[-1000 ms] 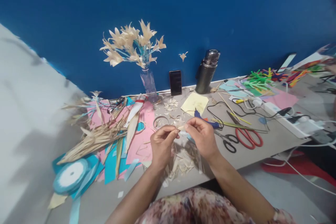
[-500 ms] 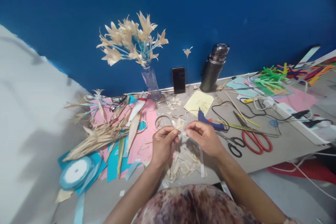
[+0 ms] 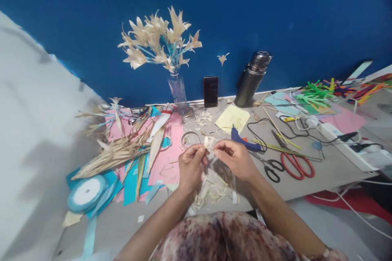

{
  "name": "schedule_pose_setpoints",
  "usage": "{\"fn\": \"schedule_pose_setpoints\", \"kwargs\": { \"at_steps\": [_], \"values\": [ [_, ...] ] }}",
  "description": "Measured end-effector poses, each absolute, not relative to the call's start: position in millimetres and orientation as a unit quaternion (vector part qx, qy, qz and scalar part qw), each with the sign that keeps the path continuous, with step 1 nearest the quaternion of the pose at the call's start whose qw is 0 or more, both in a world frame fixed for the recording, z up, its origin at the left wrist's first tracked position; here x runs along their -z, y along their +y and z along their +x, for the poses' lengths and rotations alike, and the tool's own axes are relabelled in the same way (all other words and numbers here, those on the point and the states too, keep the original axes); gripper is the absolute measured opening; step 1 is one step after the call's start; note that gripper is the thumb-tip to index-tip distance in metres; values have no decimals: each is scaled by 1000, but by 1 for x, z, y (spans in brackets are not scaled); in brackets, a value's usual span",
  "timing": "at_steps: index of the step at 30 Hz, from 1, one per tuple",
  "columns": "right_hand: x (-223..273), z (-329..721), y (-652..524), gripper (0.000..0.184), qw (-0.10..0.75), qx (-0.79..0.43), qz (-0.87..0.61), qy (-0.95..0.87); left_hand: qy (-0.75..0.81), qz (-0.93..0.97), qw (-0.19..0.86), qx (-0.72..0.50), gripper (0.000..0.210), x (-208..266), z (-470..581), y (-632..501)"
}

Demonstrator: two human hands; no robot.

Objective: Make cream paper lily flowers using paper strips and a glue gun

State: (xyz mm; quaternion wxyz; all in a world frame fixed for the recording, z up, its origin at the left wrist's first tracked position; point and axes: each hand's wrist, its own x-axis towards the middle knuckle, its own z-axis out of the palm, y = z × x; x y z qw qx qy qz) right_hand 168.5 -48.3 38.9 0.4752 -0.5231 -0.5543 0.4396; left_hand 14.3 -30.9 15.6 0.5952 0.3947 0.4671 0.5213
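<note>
While my left hand [image 3: 190, 165] pinches a small, cream-coloured piece of petalled dried husk [image 3: 206, 142] between thumb and fingers, my right hand [image 3: 234, 158] is right there at its edge, thumb and forefinger nearly together; whether they grip it, I can't tell from here! It's above the grey desk [image 3: 122, 225], near the blue plastic glue gun [image 3: 240, 138].

Left hand [image 3: 190, 165]: is pinching, thumb against bent forefinger, left of the glue gun [image 3: 240, 138].
Right hand [image 3: 235, 159]: is facing the left, fingers curled, on the glue gun's near side.
Forearms [image 3: 280, 212]: are slanting inward, both lying nearer the body than the glue gun.
</note>
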Motion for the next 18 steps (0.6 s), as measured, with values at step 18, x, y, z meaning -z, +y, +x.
{"fn": "schedule_pose_setpoints", "kwargs": {
  "at_steps": [18],
  "values": [
    [-38, 181, -55, 17, 478, -425, -548, -538, 388, 393, 678, -485, 33, -7, 10, -29]
  ]
}}
